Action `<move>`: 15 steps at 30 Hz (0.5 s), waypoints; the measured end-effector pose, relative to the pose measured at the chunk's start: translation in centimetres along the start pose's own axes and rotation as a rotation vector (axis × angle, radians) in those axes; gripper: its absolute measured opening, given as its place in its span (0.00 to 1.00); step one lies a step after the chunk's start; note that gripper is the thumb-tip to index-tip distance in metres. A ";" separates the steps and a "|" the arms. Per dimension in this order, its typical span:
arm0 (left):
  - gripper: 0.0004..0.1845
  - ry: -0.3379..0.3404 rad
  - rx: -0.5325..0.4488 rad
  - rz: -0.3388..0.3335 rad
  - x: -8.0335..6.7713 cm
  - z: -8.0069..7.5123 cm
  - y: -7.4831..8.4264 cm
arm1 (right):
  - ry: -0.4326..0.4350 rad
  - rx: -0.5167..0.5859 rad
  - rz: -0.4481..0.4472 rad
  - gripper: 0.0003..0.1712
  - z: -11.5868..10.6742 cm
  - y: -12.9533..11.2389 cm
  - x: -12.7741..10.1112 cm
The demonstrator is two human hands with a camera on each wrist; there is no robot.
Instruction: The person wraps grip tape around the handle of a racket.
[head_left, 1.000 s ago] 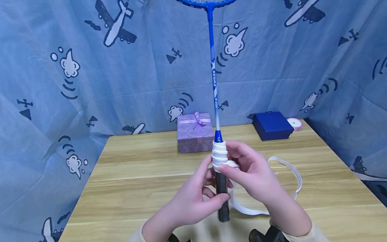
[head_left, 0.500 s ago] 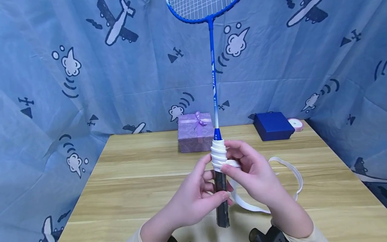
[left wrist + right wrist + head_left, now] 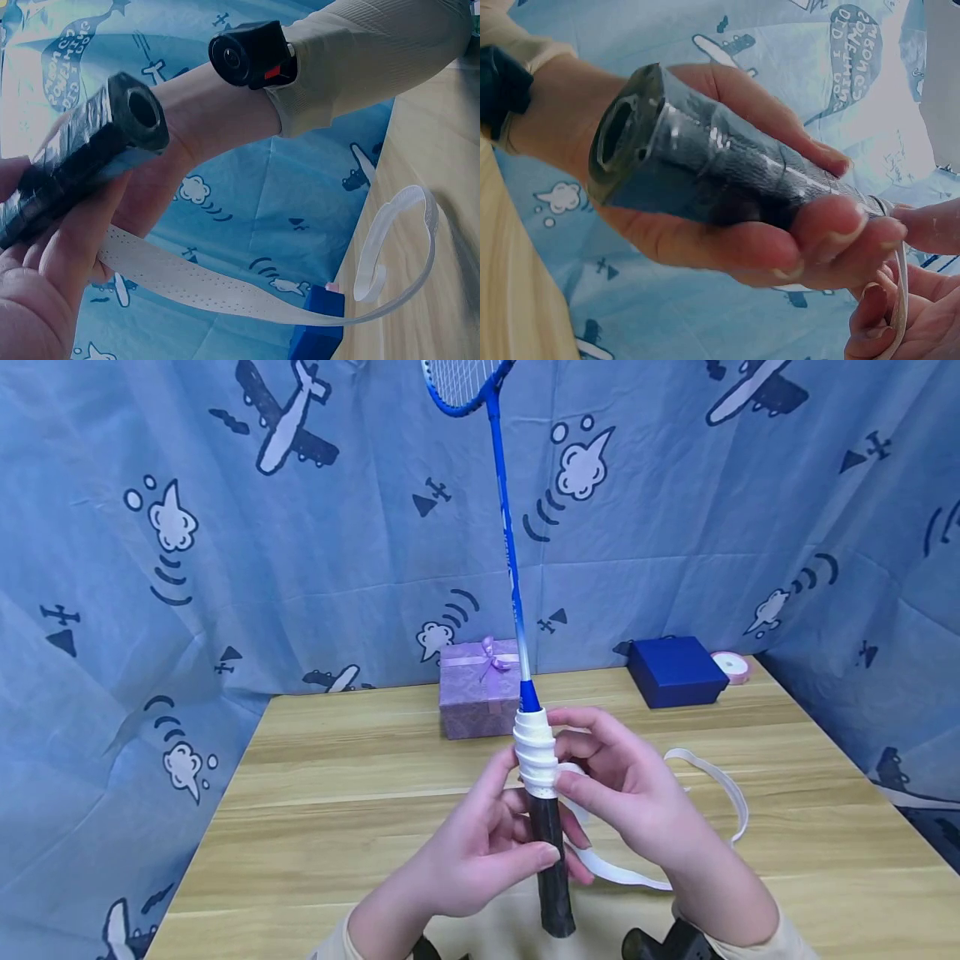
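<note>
A blue badminton racket (image 3: 504, 527) stands upright over the wooden table (image 3: 337, 793), head tilted left. Its black handle (image 3: 550, 860) (image 3: 82, 157) (image 3: 705, 165) carries white grip tape (image 3: 536, 752) wound round the top part. My left hand (image 3: 480, 852) grips the black handle from the left, thumb across its front. My right hand (image 3: 630, 793) pinches the white tape against the handle at the lower edge of the wound part. The loose tape strip (image 3: 712, 793) (image 3: 300, 307) loops to the right and down to the table.
A purple gift box (image 3: 480, 689) with a ribbon bow stands at the back of the table behind the racket. A dark blue box (image 3: 677, 671) and a pink ribbon roll (image 3: 731, 667) sit at the back right. Blue printed cloth (image 3: 225, 568) hangs all round.
The racket has turned and leaned, its head swinging left. The white wound part has moved slightly left, with the tape drawn closer to the handle. Both hands keep their hold.
</note>
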State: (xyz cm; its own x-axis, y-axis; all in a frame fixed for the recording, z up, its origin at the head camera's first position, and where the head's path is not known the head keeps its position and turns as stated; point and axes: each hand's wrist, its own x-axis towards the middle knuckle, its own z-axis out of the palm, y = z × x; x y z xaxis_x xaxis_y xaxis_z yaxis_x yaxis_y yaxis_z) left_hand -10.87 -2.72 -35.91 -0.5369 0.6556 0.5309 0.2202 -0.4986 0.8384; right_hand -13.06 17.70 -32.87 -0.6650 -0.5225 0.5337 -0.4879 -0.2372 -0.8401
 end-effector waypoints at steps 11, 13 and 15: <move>0.46 0.071 0.154 -0.049 -0.1 0.3 0.3 | 0.046 -0.024 -0.038 0.32 0.8 0.3 -0.1; 0.47 0.215 0.260 -0.122 -0.2 0.9 0.4 | 0.096 -0.069 -0.024 0.31 1.0 0.2 0.0; 0.49 0.335 0.346 -0.192 -0.1 1.4 0.5 | 0.144 -0.113 -0.003 0.30 1.2 0.2 0.0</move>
State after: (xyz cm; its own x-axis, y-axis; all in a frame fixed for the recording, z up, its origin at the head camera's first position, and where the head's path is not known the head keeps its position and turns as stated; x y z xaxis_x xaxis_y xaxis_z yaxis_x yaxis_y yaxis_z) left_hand -9.51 -2.23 -35.38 -0.8128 0.4711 0.3426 0.3183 -0.1334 0.9386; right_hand -12.52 16.66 -33.13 -0.7336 -0.3971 0.5515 -0.5451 -0.1409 -0.8265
